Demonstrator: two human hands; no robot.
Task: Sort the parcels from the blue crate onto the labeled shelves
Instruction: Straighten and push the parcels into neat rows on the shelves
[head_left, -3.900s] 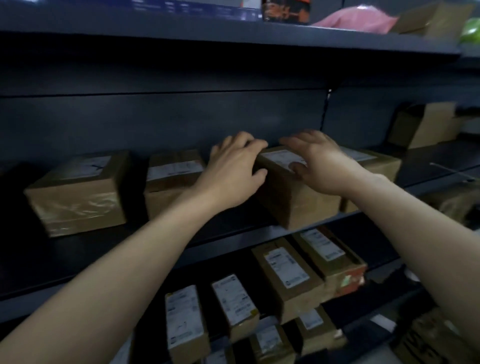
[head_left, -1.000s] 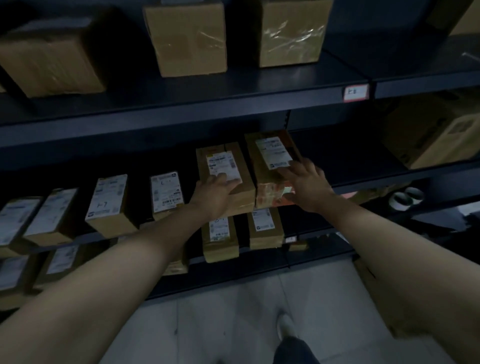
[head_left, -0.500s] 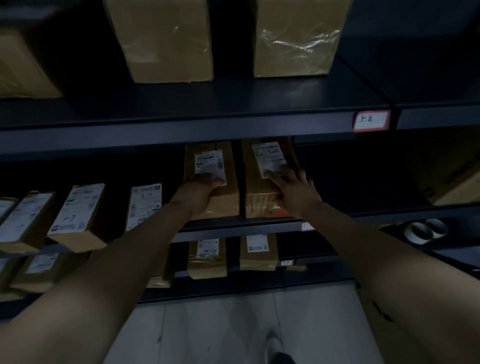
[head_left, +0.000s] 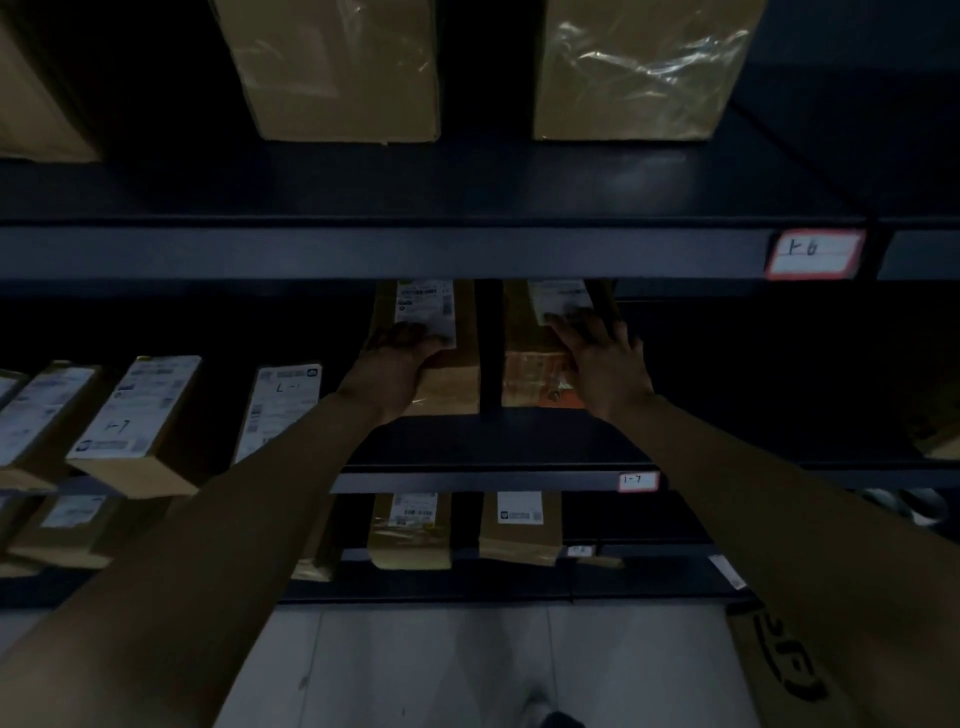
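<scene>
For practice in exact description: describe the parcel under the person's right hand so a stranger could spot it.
Find the dark shelf whose edge carries the red-bordered tag marked 1-7. Two brown parcels lie side by side on it; take the right-hand parcel, under the right hand. Unlike its neighbour, its near end shows orange.

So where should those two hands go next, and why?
Probably lift both off and draw back. The left hand lies on the left parcel, the right hand on the right parcel; both sit well behind the front edge of the 1-7 shelf, so look placed.
</scene>
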